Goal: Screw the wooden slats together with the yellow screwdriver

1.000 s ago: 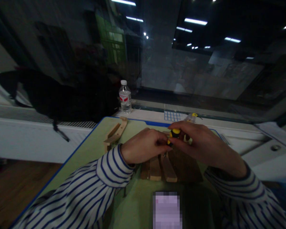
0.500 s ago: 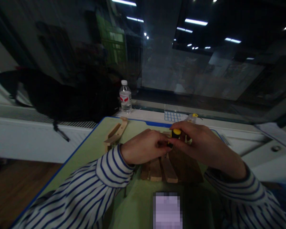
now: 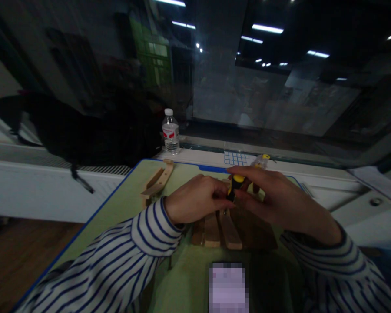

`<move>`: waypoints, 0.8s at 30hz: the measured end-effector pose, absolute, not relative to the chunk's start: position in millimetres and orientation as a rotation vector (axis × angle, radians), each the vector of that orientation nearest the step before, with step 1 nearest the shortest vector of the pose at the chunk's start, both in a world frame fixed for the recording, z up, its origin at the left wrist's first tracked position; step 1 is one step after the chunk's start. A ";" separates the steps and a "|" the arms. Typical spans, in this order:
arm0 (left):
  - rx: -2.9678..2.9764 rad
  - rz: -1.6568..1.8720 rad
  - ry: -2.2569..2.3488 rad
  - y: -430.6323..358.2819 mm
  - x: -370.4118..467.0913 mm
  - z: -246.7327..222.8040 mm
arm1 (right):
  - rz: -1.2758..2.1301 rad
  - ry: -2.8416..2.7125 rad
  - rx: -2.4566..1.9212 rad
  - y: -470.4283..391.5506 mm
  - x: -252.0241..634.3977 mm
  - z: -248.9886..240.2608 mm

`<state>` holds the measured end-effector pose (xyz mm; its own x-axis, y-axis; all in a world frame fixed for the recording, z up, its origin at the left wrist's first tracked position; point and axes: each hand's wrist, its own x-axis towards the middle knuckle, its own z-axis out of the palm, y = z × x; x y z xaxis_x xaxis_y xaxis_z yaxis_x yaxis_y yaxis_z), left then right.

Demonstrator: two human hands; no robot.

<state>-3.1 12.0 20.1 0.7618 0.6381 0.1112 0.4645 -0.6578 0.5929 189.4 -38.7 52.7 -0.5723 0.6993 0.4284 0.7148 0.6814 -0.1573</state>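
Now the screwdriver, its handle black with a yellow end, stands between the two hands above the right one of two wooden strips; its tip is hidden. The left hand pinches low on the screwdriver, thumb and forefinger close together. The right hand curves about the handle from the other side, with a wider gap between thumb and forefinger than half a second ago, so more of the black grip shows; whether those fingers press on it I cannot tell. The yellow end has also shifted slightly to the left.

Nearer the person than the screwdriver, the left strip and the right strip lie side by side on a dark brown board, where they were before. Nearer still is a phone-like object, its face pixelated. Left of the screwdriver, on the green table, sits a joined wooden piece, unmoved. Beyond the screwdriver, on the sill, are a sheet with a blue grid and a yellow-topped clear object; farther left of it stand the water bottle and a black bag, both unchanged.
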 end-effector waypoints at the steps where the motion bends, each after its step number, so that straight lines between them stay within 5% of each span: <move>1: 2.409 0.419 0.819 12.2 -3.2 19.9 | -0.037 -2.434 -1.085 -38.7 189.7 52.2; 24: 2.453 0.340 0.781 14.1 -5.0 24.9 | -0.022 -2.436 -1.018 -35.5 186.7 51.5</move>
